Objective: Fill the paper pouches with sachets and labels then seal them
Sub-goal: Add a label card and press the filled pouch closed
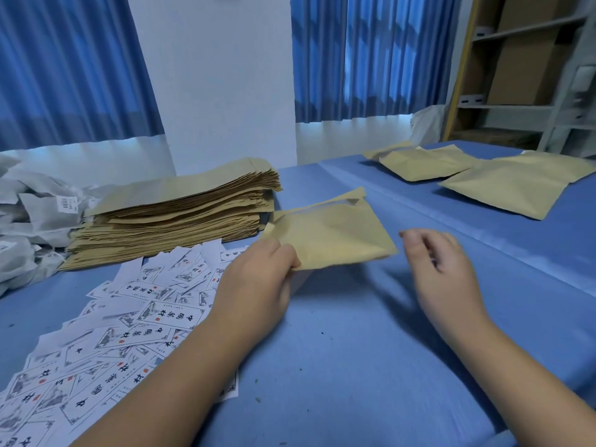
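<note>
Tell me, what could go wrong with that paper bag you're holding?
The left hand pinches the pouch by one corner only, so it might slip and drop onto the table. Its forearm lies across the loose labels, so moving it could scatter them.

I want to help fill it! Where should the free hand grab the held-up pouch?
Probably the far right corner of the pouch, coming from the right: its mouth gapes there, the left hand pinches the near corner, and the right hand is free.
</note>
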Demonstrator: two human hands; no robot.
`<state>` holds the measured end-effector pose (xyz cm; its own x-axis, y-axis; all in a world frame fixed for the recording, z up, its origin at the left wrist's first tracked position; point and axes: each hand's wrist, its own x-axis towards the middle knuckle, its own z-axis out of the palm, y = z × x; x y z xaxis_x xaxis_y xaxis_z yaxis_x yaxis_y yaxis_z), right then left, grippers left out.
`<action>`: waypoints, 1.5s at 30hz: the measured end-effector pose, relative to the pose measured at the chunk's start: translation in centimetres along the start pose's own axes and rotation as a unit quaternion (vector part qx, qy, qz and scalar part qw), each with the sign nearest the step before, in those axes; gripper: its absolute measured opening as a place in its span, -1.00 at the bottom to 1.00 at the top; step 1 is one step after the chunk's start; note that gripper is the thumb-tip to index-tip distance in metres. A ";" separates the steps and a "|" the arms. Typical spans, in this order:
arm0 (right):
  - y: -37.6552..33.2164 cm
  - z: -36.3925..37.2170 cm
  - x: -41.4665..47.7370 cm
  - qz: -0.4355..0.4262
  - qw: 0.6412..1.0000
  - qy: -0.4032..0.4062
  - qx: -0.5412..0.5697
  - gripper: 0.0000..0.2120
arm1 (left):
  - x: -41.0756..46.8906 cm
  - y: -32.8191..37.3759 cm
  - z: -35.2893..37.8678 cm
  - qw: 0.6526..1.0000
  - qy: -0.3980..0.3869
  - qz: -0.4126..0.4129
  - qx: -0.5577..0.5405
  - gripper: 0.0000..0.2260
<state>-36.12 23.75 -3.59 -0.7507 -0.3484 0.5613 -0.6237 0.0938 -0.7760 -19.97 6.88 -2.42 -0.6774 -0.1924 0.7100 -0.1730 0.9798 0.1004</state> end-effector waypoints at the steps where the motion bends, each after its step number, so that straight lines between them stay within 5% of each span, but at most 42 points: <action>1: 0.1 -0.1 0.4 0.083 0.995 -0.004 0.057 -0.58 | 0.0 0.0 0.0 1.000 0.006 -0.007 0.002 -0.84; 3: 0.0 0.0 0.8 0.251 0.932 -0.083 0.250 -0.43 | 0.0 0.1 0.0 1.000 -0.001 0.006 0.020 -0.99; 4: 0.0 -0.1 0.9 0.300 0.882 -0.132 0.339 -0.38 | 0.0 0.4 0.2 0.999 -0.011 0.021 0.022 -0.88; 6: 0.0 -0.6 1.0 0.337 0.800 -0.214 0.449 -0.45 | 0.1 0.9 0.5 0.996 -0.043 0.067 0.027 -0.75; 8: 0.0 -1.1 0.8 0.339 0.763 -0.264 0.483 -0.61 | 0.3 1.6 0.6 0.989 -0.073 0.126 0.026 -0.75; 10: 0.4 -1.2 0.7 0.342 0.774 -0.270 0.459 -0.64 | 0.1 1.5 0.9 0.984 -0.083 0.159 -0.007 -0.91; 12: 0.7 -1.2 0.6 0.326 0.799 -0.249 0.440 -0.64 | -0.3 1.1 1.3 0.987 -0.099 0.116 -0.055 -0.67; 16: 1.1 -1.5 0.9 0.274 0.834 -0.177 0.445 -0.66 | -0.2 0.8 1.4 0.972 -0.034 -0.149 -0.178 -0.70; 19: 1.6 -1.9 1.7 0.257 0.836 -0.126 0.469 -0.70 | 1.6 1.0 1.6 0.875 0.042 -0.387 -0.286 -0.86; 22: 2.3 -2.2 3.1 0.258 0.818 -0.105 0.503 -0.72 | 4.5 2.6 2.4 0.701 -0.086 -0.505 -0.497 -0.63; 24: 2.9 -2.4 4.0 0.257 0.816 -0.105 0.506 -0.72 | 6.4 4.5 3.6 0.626 -0.161 -0.510 -0.567 -0.54; 29: 4.3 -3.9 5.6 0.231 0.826 -0.177 0.482 -0.55 | 10.3 8.3 7.7 0.561 -0.109 -0.513 -0.641 -0.93; 34: 5.7 -5.7 7.5 0.242 0.860 -0.239 0.380 -0.50 | 11.9 9.8 11.6 0.533 -0.098 -0.486 -0.685 -0.81; 37: 6.6 -6.5 10.6 0.221 0.855 -0.173 0.437 -0.51 | 14.8 10.7 13.0 0.508 -0.067 -0.453 -0.729 -0.82; 41: 8.4 -7.3 15.6 0.240 0.816 0.075 0.520 -0.30 | 18.7 11.2 14.2 0.494 0.022 -0.446 -0.746 -0.52; 43: 9.8 -7.0 16.3 0.285 0.821 0.135 0.476 -0.47 | 18.7 11.0 14.5 0.501 0.008 -0.454 -0.737 -0.61; 45: 11.1 -5.9 15.6 0.319 0.835 0.112 0.435 -0.63 | 17.6 10.3 14.5 0.504 -0.015 -0.459 -0.731 -0.77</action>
<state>-56.03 24.88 -1.70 -0.9521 -0.2948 -0.0809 0.2391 -0.5534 -0.7979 -44.07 12.84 0.99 -0.8060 -0.5811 -0.1124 0.2741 -0.5347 0.7994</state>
